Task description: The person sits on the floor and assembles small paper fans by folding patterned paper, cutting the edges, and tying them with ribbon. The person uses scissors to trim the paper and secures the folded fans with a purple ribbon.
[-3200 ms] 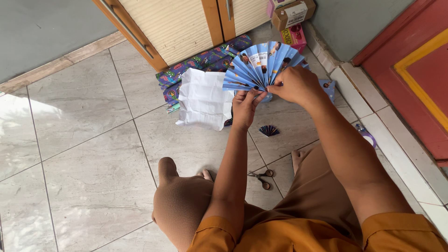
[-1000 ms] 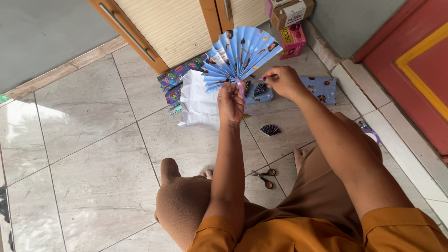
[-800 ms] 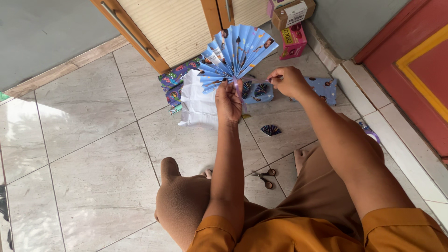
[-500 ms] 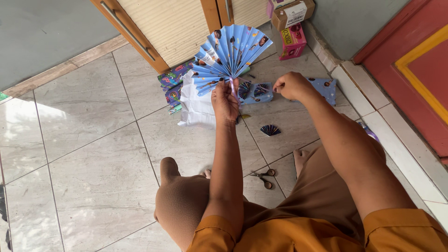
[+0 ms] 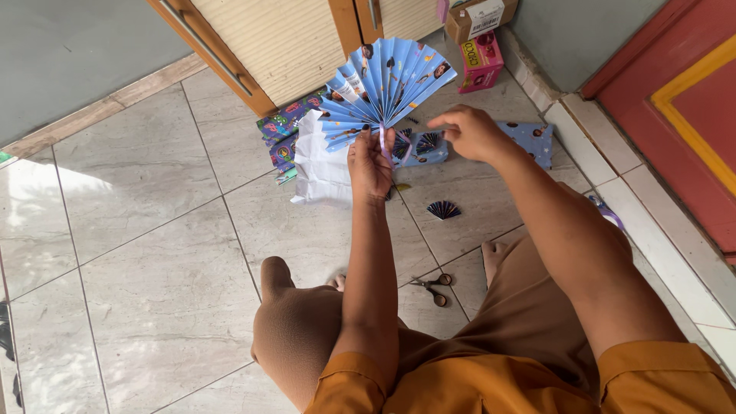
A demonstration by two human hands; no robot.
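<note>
Fan: a pleated blue paper fan with small printed pictures (image 5: 386,84), spread into a half circle, held up above the floor in front of the cupboard doors.
Left hand: the left hand (image 5: 372,162) is raised, fingers pinched shut on the fan's gathered base, where a pale strip hangs down.
Right hand: the right hand (image 5: 469,132) is apart from the fan, just to its right, fingers loosely curled and holding nothing that shows.
Under the hands: a folded blue printed paper piece (image 5: 423,147) lies on the tiles below both hands, beside a crumpled white paper sheet (image 5: 322,165).
Nearby floor: a small dark folded paper fan (image 5: 444,210) lies on the grey tiled floor (image 5: 153,253); small black-handled scissors (image 5: 433,285) lie nearer the knees.
Further out: patterned wrapping paper (image 5: 285,126) sits by the wooden cupboard door (image 5: 276,38); a pink carton (image 5: 481,60) and a brown cardboard box (image 5: 475,15) stand at the wall.
</note>
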